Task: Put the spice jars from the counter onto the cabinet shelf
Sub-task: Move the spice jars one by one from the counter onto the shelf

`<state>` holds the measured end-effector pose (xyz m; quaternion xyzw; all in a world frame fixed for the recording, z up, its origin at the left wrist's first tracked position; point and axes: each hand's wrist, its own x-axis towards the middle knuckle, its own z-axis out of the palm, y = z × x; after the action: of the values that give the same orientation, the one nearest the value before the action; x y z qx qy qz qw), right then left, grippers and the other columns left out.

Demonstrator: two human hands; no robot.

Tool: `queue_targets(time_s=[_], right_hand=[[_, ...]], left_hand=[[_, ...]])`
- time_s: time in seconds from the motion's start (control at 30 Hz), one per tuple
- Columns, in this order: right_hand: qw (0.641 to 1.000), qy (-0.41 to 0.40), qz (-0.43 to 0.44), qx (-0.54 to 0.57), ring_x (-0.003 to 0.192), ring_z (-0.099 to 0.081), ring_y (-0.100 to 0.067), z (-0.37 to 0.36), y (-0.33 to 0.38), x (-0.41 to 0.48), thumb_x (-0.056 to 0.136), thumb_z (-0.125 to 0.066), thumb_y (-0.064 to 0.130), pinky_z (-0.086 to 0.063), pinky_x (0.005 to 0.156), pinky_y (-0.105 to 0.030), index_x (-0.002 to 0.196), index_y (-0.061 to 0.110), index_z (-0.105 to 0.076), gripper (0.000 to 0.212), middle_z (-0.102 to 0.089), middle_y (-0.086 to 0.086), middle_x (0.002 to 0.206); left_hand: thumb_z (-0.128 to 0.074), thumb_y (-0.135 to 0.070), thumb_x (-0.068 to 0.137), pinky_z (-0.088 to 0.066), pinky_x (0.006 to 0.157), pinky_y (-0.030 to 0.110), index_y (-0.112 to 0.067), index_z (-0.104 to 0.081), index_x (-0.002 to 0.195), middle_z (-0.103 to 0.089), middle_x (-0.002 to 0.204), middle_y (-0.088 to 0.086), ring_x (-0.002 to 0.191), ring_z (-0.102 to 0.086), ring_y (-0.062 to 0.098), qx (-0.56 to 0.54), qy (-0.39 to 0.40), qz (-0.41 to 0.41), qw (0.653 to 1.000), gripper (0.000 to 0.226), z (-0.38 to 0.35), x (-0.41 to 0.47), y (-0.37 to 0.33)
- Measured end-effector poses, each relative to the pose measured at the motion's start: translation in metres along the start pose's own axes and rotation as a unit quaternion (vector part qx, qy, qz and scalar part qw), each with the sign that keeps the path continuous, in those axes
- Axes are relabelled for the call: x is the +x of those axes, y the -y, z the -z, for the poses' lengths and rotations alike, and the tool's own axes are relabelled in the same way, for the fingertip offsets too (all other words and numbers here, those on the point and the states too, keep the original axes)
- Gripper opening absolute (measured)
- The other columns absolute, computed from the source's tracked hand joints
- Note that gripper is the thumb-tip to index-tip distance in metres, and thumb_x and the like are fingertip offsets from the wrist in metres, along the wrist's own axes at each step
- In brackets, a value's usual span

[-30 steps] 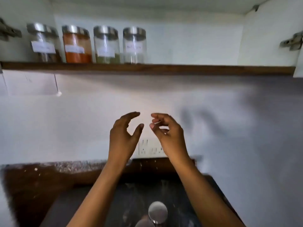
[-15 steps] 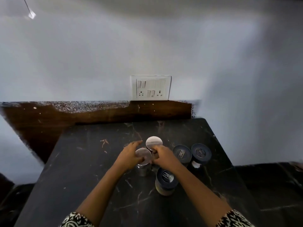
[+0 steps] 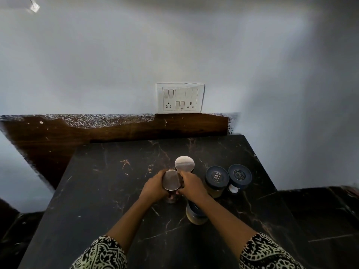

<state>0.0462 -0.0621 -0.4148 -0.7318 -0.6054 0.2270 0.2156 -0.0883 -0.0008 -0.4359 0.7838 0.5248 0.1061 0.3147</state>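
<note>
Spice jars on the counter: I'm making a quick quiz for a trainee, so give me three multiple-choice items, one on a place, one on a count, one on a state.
1. Where does the free steel-lidded jar stand relative to the gripped jar?
A) on its left B) behind it, toward the wall C) on top of it

2. How many blue-lidded jars are on the counter?
A) one B) five C) three

3. What state is the gripped jar in?
A) lid on, held by the left-hand grip and right-hand grip B) on its side, untouched C) open, lid beside it

Answers:
1 B: its lid shows just beyond the gripped jar, nearer the wall.
2 C: two stand to the right, and one sits partly hidden nearer the camera.
3 A: both hands curl round it below its closed lid.
</note>
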Motion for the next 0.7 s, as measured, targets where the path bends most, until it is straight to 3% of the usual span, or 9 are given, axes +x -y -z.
queue_targets(time_s=[0.23, 0.33, 0.4, 0.47, 0.57, 0.7], right_hand=[[0.995, -0.006, 0.030, 0.096, 0.114, -0.057, -0.018, 0.058, 0.013, -0.007, 0.067, -0.081, 0.023, -0.045, 0.095, -0.026, 0.128, 0.019, -0.055, 0.067, -0.059, -0.003, 0.126], [0.986, -0.016, 0.036, 0.162, 0.106, -0.057, -0.012, 0.106, 0.033, -0.017, 0.068, -0.080, 0.029, -0.047, 0.085, -0.021, 0.130, 0.018, -0.052, 0.069, -0.057, 0.002, 0.123], [0.977, -0.038, 0.055, 0.201, 0.099, -0.059, -0.008, 0.139, 0.048, -0.025, 0.070, -0.078, 0.029, -0.047, 0.078, -0.017, 0.129, 0.018, -0.053, 0.065, -0.060, 0.006, 0.117], [0.963, -0.071, 0.082, 0.245, 0.100, -0.062, -0.009, 0.167, 0.061, -0.031, 0.071, -0.077, 0.026, -0.049, 0.081, -0.021, 0.126, 0.018, -0.057, 0.059, -0.065, 0.005, 0.112], [0.939, -0.136, 0.116, 0.294, 0.093, -0.064, -0.006, 0.200, 0.076, -0.042, 0.075, -0.074, 0.020, -0.051, 0.084, -0.021, 0.119, 0.020, -0.062, 0.045, -0.068, 0.005, 0.106], [0.916, -0.201, 0.159, 0.310, 0.094, -0.064, -0.004, 0.231, 0.091, -0.055, 0.080, -0.071, 0.020, -0.052, 0.083, -0.018, 0.116, 0.026, -0.064, 0.037, -0.068, 0.011, 0.105]], left_hand=[[-0.087, -0.026, 0.059, -0.050, 0.094, 0.031, -0.019, -0.049, 0.130, -0.062, 0.124, 0.002, 0.110, -0.058, 0.017, -0.111, -0.037, -0.050, 0.992, 0.080, 0.046, -0.019, -0.019], [-0.088, -0.034, 0.056, -0.051, 0.085, 0.021, -0.017, -0.054, 0.128, -0.066, 0.116, -0.003, 0.101, -0.062, 0.010, -0.175, -0.050, -0.100, 0.978, 0.081, 0.086, -0.028, -0.050], [-0.088, -0.044, 0.051, -0.053, 0.083, 0.023, -0.018, -0.059, 0.122, -0.070, 0.108, -0.005, 0.096, -0.066, 0.008, -0.223, -0.069, -0.131, 0.964, 0.081, 0.111, -0.035, -0.075], [-0.085, -0.052, 0.047, -0.054, 0.084, 0.025, -0.019, -0.063, 0.117, -0.072, 0.105, -0.006, 0.095, -0.068, 0.007, -0.267, -0.082, -0.161, 0.947, 0.080, 0.132, -0.040, -0.101], [-0.084, -0.046, 0.052, -0.051, 0.082, 0.021, -0.019, -0.067, 0.111, -0.073, 0.102, -0.007, 0.095, -0.068, 0.006, -0.317, -0.105, -0.198, 0.922, 0.067, 0.157, -0.049, -0.138], [-0.075, -0.045, 0.053, -0.055, 0.079, 0.026, -0.022, -0.068, 0.105, -0.073, 0.100, -0.007, 0.090, -0.069, 0.006, -0.385, -0.128, -0.216, 0.888, 0.057, 0.179, -0.057, -0.181]])
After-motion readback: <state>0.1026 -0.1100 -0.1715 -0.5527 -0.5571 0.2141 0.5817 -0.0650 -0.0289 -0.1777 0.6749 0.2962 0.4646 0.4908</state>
